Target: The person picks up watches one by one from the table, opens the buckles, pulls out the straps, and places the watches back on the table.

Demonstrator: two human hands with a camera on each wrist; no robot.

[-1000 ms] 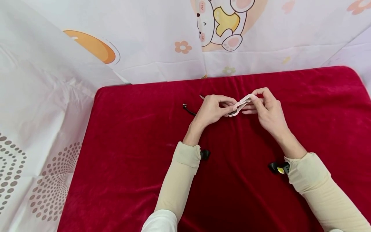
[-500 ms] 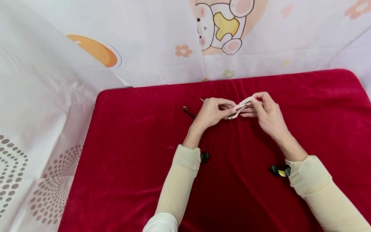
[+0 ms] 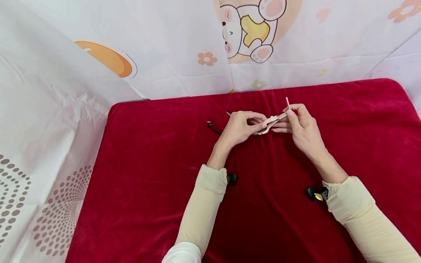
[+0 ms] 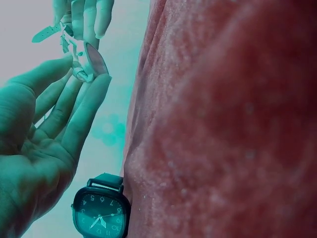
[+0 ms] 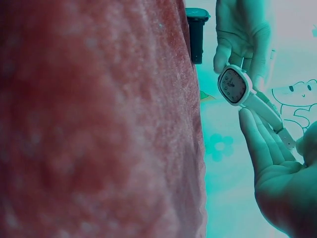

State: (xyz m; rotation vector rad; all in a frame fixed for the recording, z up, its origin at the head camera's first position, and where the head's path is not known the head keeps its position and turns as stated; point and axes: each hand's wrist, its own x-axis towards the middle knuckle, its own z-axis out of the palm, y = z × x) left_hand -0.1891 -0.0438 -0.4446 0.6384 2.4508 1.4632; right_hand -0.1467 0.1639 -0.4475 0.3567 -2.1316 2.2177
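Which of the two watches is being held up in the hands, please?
The pale pink watch, pinched between left hand and right hand; the black watch lies on the red cloth.

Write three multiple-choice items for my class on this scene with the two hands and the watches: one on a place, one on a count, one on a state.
1. Where does the dark watch lie?
A. On the red cloth beside the left hand
B. On the right wrist
C. On the patterned sheet

2. How many watches show in all?
A. One
B. Two
C. Four

3. How is the pale watch held?
A. Lying flat, untouched
B. Up off the cloth, between both hands
C. Strapped round an arm

Answers:
1 A: in the head view it rests on the red cloth just outside the left hand.
2 B: the pale one in the hands, the dark one on the cloth.
3 B: the left hand holds its case end, the right hand pinches its strap.
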